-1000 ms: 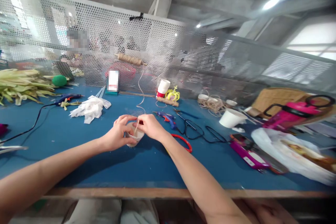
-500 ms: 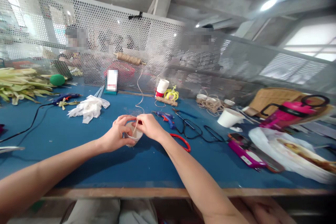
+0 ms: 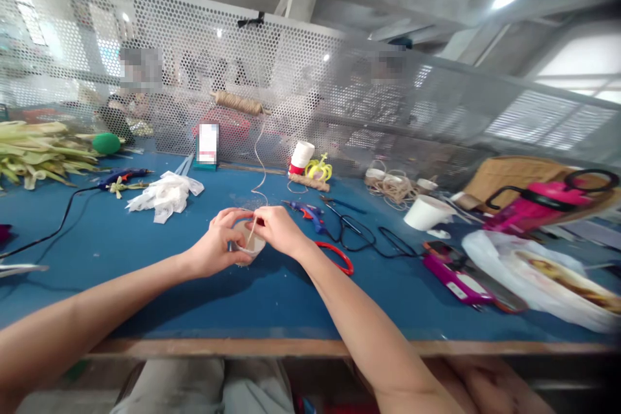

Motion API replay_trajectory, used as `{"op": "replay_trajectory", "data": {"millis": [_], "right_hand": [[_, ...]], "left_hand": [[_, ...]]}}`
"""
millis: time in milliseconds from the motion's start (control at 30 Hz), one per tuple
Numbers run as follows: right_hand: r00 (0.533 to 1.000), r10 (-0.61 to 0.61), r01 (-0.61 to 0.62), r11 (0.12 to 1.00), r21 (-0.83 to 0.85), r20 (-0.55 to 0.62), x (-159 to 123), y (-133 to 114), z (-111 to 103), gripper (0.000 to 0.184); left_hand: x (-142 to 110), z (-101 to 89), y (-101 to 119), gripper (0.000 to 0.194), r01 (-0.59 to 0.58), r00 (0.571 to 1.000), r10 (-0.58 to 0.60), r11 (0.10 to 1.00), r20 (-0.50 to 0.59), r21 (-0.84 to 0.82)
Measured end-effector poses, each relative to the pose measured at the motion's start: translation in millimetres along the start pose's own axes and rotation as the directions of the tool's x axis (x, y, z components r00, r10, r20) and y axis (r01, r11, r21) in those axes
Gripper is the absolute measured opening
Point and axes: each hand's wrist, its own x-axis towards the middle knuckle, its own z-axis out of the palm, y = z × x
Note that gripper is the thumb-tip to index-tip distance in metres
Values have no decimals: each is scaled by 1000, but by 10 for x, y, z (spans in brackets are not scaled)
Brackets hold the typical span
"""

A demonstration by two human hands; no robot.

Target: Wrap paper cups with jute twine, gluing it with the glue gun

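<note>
A small white cup sits in front of me, its open mouth towards me. My left hand is wrapped around its left side, with the thumb low and the fingers over the rim. At the far rim my right hand pinches a thin twine, and a short piece of it slants down across the cup's mouth. The twine runs back to a brown spool mounted at the perforated screen. My right fingertips are partly hidden behind the hand.
Right of my hands lie red-handled scissors and a blue glue gun with its black cord. Crumpled white material and another glue gun are on the left. A perforated screen stands behind; a pink bottle is far right.
The camera view has shifted slightly. Both hands stay at the cup in nearly the same grip, the right still pinching the twine at the rim.
</note>
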Motion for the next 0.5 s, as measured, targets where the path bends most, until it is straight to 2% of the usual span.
{"op": "replay_trajectory", "data": {"millis": [200,367,500], "right_hand": [[1000,5,-4,999,54,-16,0,13,12,23],[998,55,-60,985,162,35,-1,14,2,22],[996,57,-66,988,137,65,-31,19,-17,26]], "left_hand": [[-12,-1,-5,12,3,1000,-3,1000,-5,21],[-28,1,-10,12,24,1000,-24,999,6,42],[-33,0,-13,10,25,1000,-25,999,-4,36]]}}
